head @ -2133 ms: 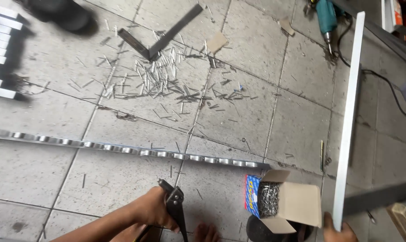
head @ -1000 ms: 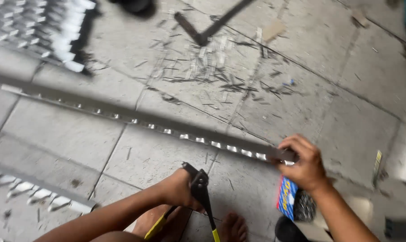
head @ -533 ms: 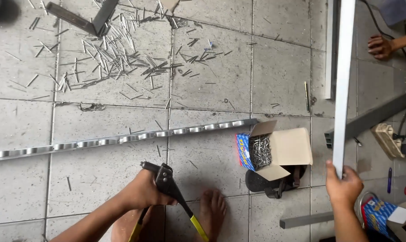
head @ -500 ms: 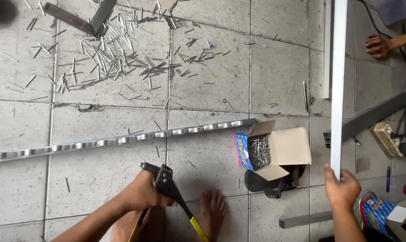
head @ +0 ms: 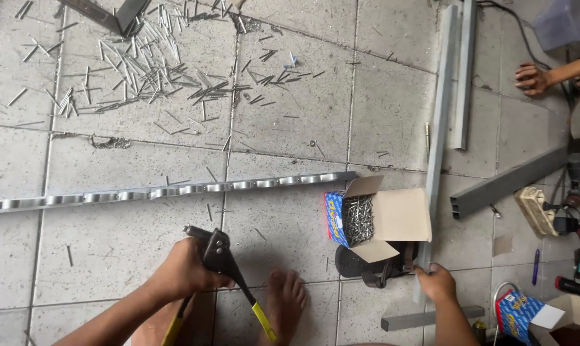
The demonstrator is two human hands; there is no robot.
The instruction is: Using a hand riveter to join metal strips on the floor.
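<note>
Head view, looking down at a tiled floor. The left hand (head: 181, 274) is closed around a hand riveter (head: 229, 279) with a black head and yellow-tipped handles; the tool's head points up and away from the person, just short of the perforated metal strip (head: 168, 191) that lies across the floor from the left edge to mid-frame. The right hand (head: 436, 282) is wrapped around the near end of a long pale metal bar (head: 437, 134), which runs away from the person toward the top of the view. A bare foot (head: 285, 301) rests on the floor between the two hands.

Between the hands, just beside the bar, stands an open cardboard box of rivets (head: 373, 218), flaps spread, partly over a dark sandal (head: 367, 269). The floor (head: 290, 96) is of large grey tiles with dark joints, dusty and worn. Loose spent rivet pins (head: 155, 70) are scattered thickly over the upper left tiles. Further metal sections (head: 508, 182) lie at right, near small tools and a second box (head: 517, 314). Another person's hand (head: 532, 79) rests on the floor at upper right.
</note>
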